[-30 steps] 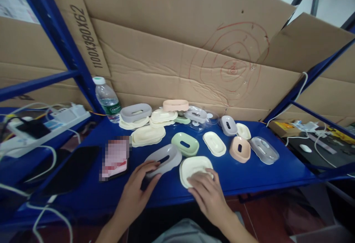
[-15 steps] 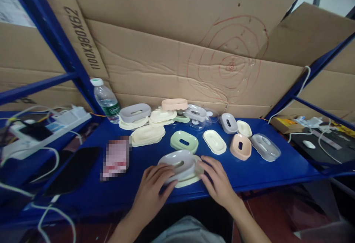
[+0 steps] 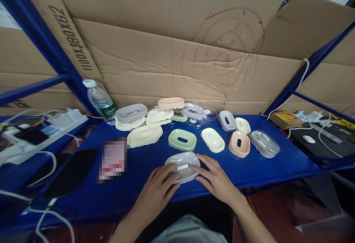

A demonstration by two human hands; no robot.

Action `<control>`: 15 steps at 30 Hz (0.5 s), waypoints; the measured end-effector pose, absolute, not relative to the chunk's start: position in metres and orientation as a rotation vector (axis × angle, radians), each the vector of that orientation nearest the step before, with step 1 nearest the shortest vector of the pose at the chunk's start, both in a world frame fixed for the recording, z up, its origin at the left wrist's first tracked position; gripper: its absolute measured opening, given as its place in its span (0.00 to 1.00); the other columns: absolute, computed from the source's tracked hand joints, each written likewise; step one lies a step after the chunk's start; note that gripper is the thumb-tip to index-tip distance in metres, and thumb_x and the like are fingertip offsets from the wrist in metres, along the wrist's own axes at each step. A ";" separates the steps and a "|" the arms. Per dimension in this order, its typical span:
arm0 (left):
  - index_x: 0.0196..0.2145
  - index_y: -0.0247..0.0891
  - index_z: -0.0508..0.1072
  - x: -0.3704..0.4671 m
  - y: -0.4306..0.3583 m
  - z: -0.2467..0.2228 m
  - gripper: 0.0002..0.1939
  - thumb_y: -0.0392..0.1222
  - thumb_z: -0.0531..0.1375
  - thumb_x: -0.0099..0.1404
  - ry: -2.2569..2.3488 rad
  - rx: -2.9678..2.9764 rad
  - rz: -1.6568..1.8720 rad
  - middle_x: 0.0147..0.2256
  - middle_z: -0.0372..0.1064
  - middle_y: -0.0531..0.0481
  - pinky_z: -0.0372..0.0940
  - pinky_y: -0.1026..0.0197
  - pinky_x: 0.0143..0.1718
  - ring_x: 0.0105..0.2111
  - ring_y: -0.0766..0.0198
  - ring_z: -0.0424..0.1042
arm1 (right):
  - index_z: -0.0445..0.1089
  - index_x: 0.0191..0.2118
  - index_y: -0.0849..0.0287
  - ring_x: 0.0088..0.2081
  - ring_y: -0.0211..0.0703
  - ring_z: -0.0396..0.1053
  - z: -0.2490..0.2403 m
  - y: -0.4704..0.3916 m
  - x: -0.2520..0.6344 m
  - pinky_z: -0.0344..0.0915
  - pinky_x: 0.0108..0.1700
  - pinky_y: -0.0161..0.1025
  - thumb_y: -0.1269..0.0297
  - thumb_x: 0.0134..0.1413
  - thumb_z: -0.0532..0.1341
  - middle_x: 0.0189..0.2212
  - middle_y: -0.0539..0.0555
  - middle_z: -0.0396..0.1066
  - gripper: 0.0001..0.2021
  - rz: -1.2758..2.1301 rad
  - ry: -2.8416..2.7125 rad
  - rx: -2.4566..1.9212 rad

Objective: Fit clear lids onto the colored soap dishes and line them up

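A grey oval soap dish (image 3: 181, 158) sits at the table's front edge, with a cream piece showing through its centre slot. My left hand (image 3: 161, 182) grips its left side, fingertips over the rim and reaching inside. On the opposite side my right hand (image 3: 215, 176) holds the rim, one finger near the slot. Just behind stands a green soap dish (image 3: 191, 145). To its right lie a cream oval base (image 3: 213, 139) and a peach soap dish (image 3: 233, 147).
Stacked cream bases (image 3: 144, 136) and more dishes line the cardboard back wall (image 3: 133, 58). A water bottle (image 3: 100, 101) stands back left, near a power strip (image 3: 63, 125). A clear-covered grey dish (image 3: 264, 144) lies right. A pixelated pink item (image 3: 113, 160) lies left.
The grey soap dish has shifted right and now lies level over the cream base, which no longer sticks out at its right. My hands have moved with it, and the view has shifted slightly.
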State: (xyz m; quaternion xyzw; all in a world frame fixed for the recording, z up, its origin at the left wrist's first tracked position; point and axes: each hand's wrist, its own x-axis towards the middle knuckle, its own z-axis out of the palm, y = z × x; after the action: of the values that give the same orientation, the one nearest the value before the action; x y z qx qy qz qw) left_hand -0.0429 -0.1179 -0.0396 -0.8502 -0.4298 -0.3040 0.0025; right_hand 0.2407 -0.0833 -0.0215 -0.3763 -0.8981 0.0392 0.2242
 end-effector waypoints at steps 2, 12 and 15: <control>0.53 0.47 0.75 -0.047 -0.120 -0.041 0.12 0.39 0.60 0.74 -1.385 -2.630 -0.996 0.62 0.68 0.43 0.71 0.44 0.59 0.61 0.50 0.71 | 0.65 0.69 0.44 0.71 0.55 0.59 -0.020 -0.074 0.246 0.65 0.68 0.58 0.58 0.73 0.59 0.72 0.57 0.59 0.22 0.080 -2.441 -1.100; 0.46 0.46 0.75 -0.056 -0.124 -0.047 0.06 0.42 0.62 0.72 -1.708 -2.631 -1.179 0.70 0.56 0.44 0.70 0.43 0.63 0.68 0.47 0.64 | 0.59 0.72 0.52 0.69 0.66 0.60 -0.054 -0.035 0.273 0.57 0.67 0.70 0.55 0.74 0.55 0.67 0.63 0.66 0.26 -0.200 -2.128 -1.502; 0.50 0.48 0.74 -0.055 -0.123 -0.049 0.11 0.41 0.64 0.71 -1.703 -2.616 -1.225 0.68 0.58 0.44 0.69 0.42 0.64 0.67 0.48 0.66 | 0.59 0.72 0.52 0.72 0.65 0.56 -0.041 -0.037 0.262 0.55 0.68 0.70 0.57 0.74 0.55 0.71 0.62 0.61 0.25 -0.184 -2.205 -1.438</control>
State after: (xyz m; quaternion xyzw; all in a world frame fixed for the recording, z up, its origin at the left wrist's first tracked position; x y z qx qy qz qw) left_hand -0.0549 -0.1226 -0.0489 -0.7759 -0.5049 -0.3632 -0.1057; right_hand 0.2618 -0.0366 -0.0414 -0.5278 -0.8094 -0.0675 0.2485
